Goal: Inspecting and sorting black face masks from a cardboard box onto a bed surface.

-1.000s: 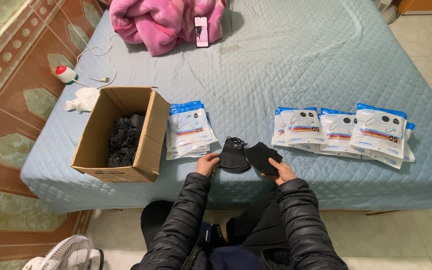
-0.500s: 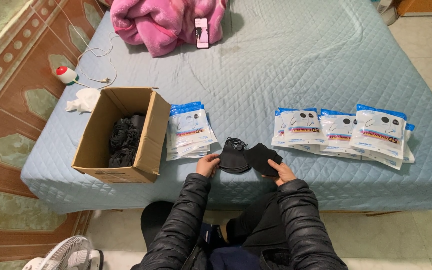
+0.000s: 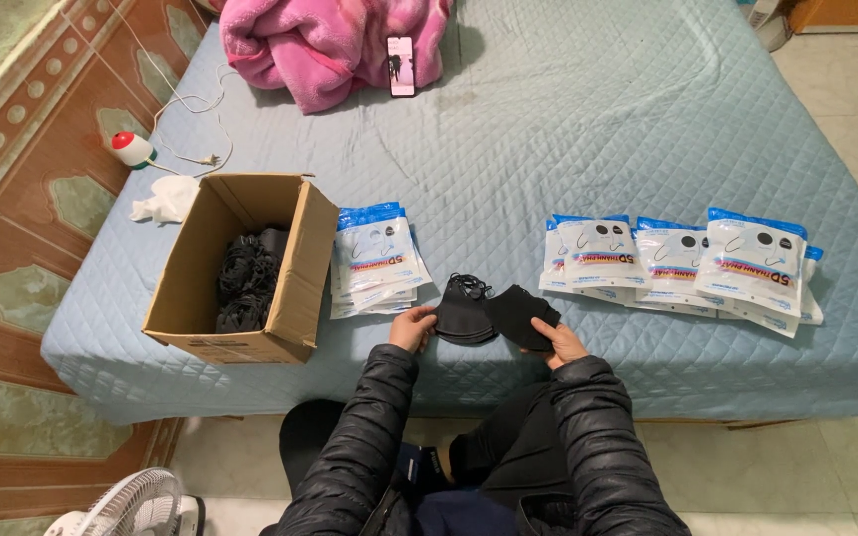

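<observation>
Gripping a stack of black masks (image 3: 494,315) at the bed's (image 3: 588,129) near edge, left hand (image 3: 412,328) and right hand (image 3: 560,344) each closing on one end; long axis running left-right, ear loops lying toward the pillow side.

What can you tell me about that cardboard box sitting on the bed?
The cardboard box is plain brown and rectangular, with its top flaps folded open. It stands upright near the left front edge of the pale blue quilted bed. Inside lies a loose heap of black masks, filling only part of it. A stack of white and blue packets lies right beside its right wall. Neither hand touches the box; the left hand is nearer.
</observation>
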